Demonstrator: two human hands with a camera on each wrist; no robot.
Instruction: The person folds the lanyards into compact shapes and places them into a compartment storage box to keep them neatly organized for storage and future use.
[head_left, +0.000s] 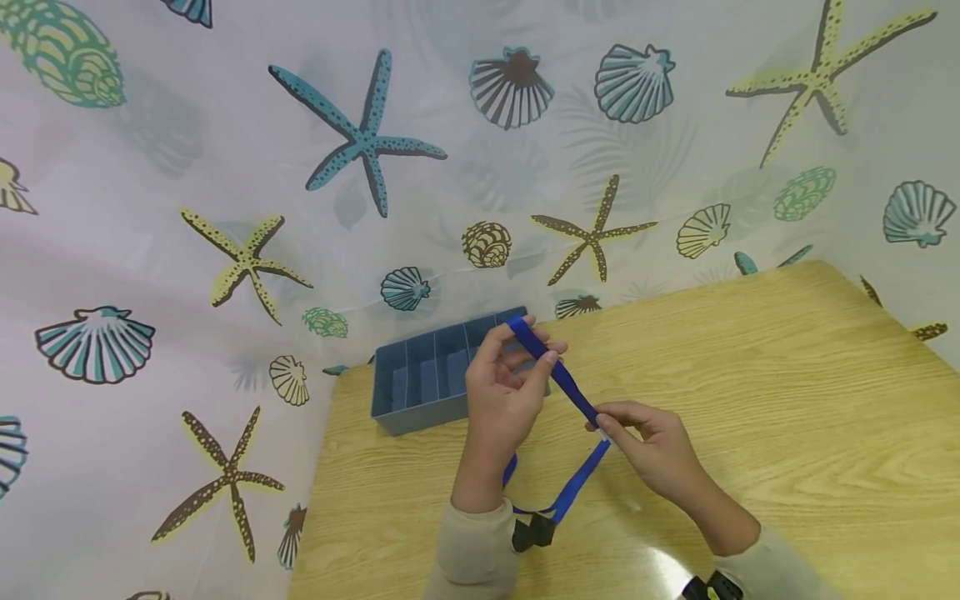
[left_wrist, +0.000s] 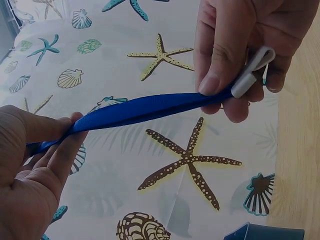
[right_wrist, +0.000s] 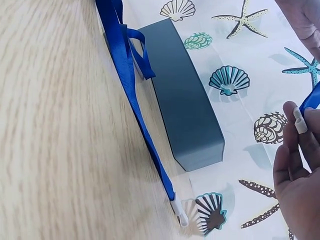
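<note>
Patterned cloth: white, printed with starfish (head_left: 365, 137) and shells, hung behind the desk and along its left side.
Desk (head_left: 750, 375): pale wood grain, carrying the tray near its far left edge.
Blue tray (head_left: 427, 414): divided into compartments, just beyond the left hand and partly hidden by it; its long axis runs along the cloth, and the left hand is the nearer one.
Left hand (head_left: 506, 387): raised, pinching the strap between thumb and fingers.
Right hand (head_left: 648, 442): lower and to the right, pinching the strap beside its white end.
Blue strap (head_left: 573, 392): held above the desk between both hands, its long axis slanting from upper left down to lower right; more of it dips below toward the left sleeve (head_left: 476, 542).
White end (left_wrist: 243, 86): folded, at the right hand's fingertips.
Second white tip (right_wrist: 178, 210): near the tray's corner in the right wrist view; whether it belongs to the same strap, I cannot tell.
</note>
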